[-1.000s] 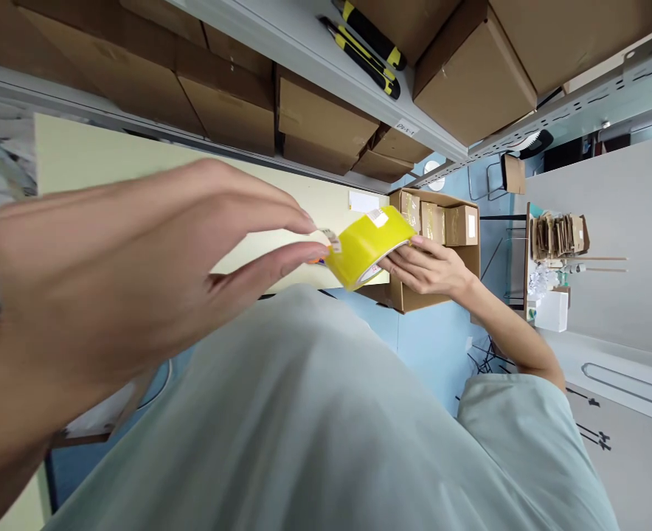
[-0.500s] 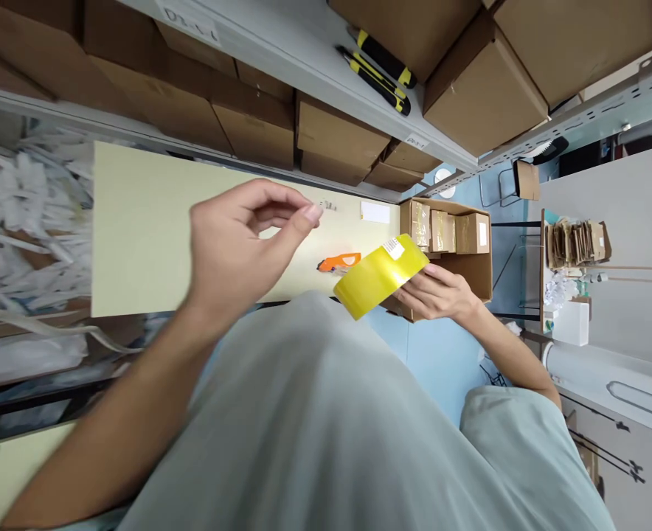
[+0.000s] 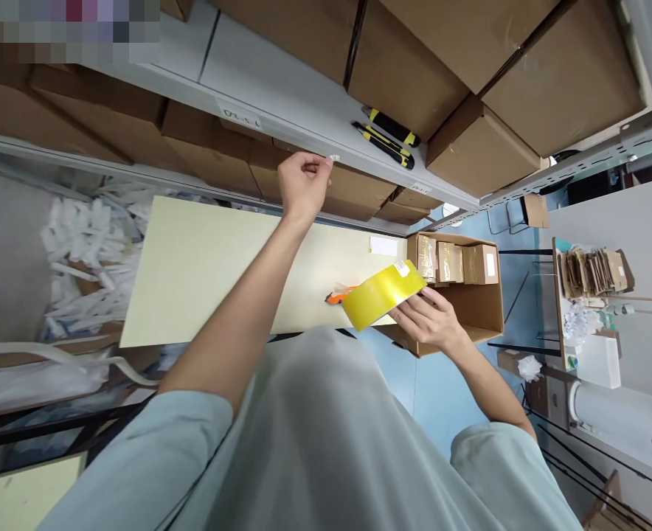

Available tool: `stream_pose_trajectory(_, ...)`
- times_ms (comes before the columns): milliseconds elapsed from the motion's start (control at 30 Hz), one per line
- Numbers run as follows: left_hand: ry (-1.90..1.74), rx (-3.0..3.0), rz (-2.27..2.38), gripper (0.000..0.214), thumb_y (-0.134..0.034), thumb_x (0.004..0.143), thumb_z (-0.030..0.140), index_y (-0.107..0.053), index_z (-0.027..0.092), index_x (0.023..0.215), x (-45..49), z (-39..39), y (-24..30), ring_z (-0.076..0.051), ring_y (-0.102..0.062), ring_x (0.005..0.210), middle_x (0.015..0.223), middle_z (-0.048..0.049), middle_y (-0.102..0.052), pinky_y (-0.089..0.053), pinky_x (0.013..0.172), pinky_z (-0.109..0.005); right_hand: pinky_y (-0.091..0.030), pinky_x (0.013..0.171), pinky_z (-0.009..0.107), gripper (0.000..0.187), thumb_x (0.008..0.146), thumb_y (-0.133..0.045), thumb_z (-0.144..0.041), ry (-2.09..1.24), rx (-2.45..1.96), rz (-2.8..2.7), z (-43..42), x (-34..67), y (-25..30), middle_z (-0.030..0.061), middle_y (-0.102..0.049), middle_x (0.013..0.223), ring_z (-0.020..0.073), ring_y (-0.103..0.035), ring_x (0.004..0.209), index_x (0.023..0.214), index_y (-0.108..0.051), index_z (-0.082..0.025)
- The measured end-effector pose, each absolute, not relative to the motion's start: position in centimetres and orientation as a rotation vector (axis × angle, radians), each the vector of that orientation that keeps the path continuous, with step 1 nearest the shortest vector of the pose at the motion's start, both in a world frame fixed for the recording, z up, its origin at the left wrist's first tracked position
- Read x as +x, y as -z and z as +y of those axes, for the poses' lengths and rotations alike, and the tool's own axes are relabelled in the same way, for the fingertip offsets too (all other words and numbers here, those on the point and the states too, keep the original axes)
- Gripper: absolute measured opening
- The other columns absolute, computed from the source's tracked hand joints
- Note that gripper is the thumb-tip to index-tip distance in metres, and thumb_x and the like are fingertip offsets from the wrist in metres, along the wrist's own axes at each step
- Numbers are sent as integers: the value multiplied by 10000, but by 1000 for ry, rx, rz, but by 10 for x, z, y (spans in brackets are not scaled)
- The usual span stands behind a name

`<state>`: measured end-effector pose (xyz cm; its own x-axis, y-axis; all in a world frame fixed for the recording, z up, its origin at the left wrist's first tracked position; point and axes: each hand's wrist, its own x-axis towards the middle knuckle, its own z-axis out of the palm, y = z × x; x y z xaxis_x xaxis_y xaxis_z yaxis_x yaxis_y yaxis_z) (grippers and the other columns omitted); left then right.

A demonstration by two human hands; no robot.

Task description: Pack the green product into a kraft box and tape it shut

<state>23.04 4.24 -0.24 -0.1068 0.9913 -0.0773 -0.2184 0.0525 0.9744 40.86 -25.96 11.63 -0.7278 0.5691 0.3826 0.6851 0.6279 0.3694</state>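
My left hand (image 3: 305,184) is raised at the lower shelf's front edge, thumb and fingers pinched on a small white label (image 3: 335,158). The label's print is too small to read. On the right, my right hand (image 3: 426,317) supports a glossy yellow item (image 3: 380,296) from below, fingers under its lower edge. A white barcode sticker (image 3: 402,268) is on its far end. Whether it is a roll or a flat packet, I cannot tell. Just behind its left end, an orange cutter (image 3: 337,297) lies on the pale table (image 3: 215,273), partly hidden.
An open carton (image 3: 484,306) holding several taped small boxes stands at the table's right end. Above the table, a grey shelf (image 3: 282,74) carries brown boxes (image 3: 406,70) and black-and-yellow utility knives (image 3: 384,144). White scraps (image 3: 91,243) fill the left side. A white card (image 3: 384,245) lies near the carton.
My left hand has moved up and away from me to the shelf edge, still pinching the label. The right hand holds the yellow item much as before, while the view has shifted.
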Motion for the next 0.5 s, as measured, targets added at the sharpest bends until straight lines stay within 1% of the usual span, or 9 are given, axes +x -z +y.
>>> stream_pose_trajectory(67,-1331,1010,1234,292,-949,885,326,-677,255,806,237,62,8,-157,-678,732,747,30,-683,-526,761,-314,-590,1171,259,195,1087,-793,-170,785,-1026,-2600,-254,409,-116,-41,-930,1001,120,-839,911,1179,-914,-292)
stream_pose_trajectory(133,-1302,1053,1322,300,-928,897,299,-644,269,803,242,75,9,-158,-667,802,769,41,-661,-506,868,-331,-597,1158,263,193,1089,-790,-165,800,-1033,-2587,-248,411,-115,-31,-928,999,122,-831,902,1183,-915,-279)
stream_pose_trajectory(200,-1235,1070,1409,312,-873,957,260,-589,255,829,248,84,7,-118,-622,862,782,70,-603,-452,959,-316,-600,1150,260,207,1088,-798,-174,802,-1043,-2584,-244,416,-113,-25,-927,1000,125,-830,907,1220,-913,-285)
stream_pose_trajectory(267,-1119,1099,1464,347,-811,1038,222,-513,226,861,253,90,3,-63,-565,924,799,97,-527,-376,1018,-291,-595,1158,257,232,1078,-814,-172,762,-1057,-2590,-242,422,-111,-19,-928,1008,132,-838,925,1255,-909,-286)
stream_pose_trajectory(367,-998,1147,1509,430,-768,1117,233,-414,214,874,258,93,-1,-23,-541,1005,810,108,-454,-305,1040,-283,-572,1203,257,274,1061,-830,-149,669,-1085,-2601,-241,429,-109,-7,-931,1026,139,-852,960,1295,-901,-272)
stream_pose_trajectory(500,-961,1193,1587,481,-766,1125,260,-356,235,876,256,94,-1,-21,-569,1019,778,106,-386,-312,993,-295,-579,1198,250,290,1090,-812,-191,737,-1134,-2592,-239,430,-111,-35,-931,1021,127,-860,944,1347,-881,-308)
